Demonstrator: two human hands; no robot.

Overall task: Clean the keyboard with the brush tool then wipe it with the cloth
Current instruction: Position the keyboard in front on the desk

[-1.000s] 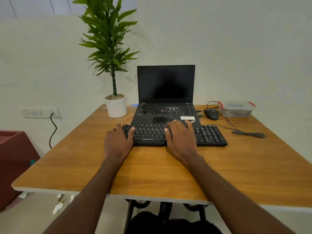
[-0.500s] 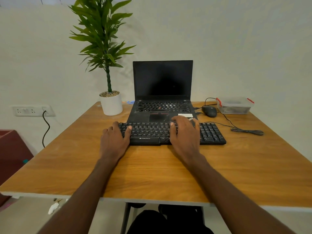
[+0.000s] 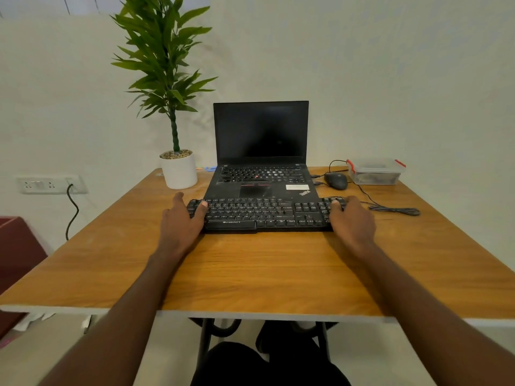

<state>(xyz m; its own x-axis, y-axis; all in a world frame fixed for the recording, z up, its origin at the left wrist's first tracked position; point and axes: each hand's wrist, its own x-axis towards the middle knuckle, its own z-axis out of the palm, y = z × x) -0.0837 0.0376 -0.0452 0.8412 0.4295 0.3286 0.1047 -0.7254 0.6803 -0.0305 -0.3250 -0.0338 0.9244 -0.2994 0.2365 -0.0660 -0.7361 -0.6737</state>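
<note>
I see the black keyboard [image 3: 264,215] lying flat on the wooden worktop [image 3: 264,274], its far edge touching the front lip of the open laptop [image 3: 262,162]. My left hand [image 3: 181,221] holds the keyboard's left end: the thumb lies across the top-left keys, while the other fingers wrap down beside the end, where I cannot tell their exact contact. My right hand [image 3: 352,221] holds the keyboard's right end, fingers [image 3: 338,203] curled over the far-right keys at the number pad. Both palms rest at the keyboard's outer edges.

Behind the keyboard, the laptop screen is dark. Beyond the keyboard's right end sits a black mouse [image 3: 336,181], and past that a clear lidded container [image 3: 374,171] with red clips; its contents are too dim to identify. A coiled black cable [image 3: 395,210] lies just right of the keyboard. Beyond the keyboard's left end stands a potted plant [image 3: 178,168] in a white pot. Small blue items [image 3: 209,168] lie between pot and laptop, too small to identify.
</note>
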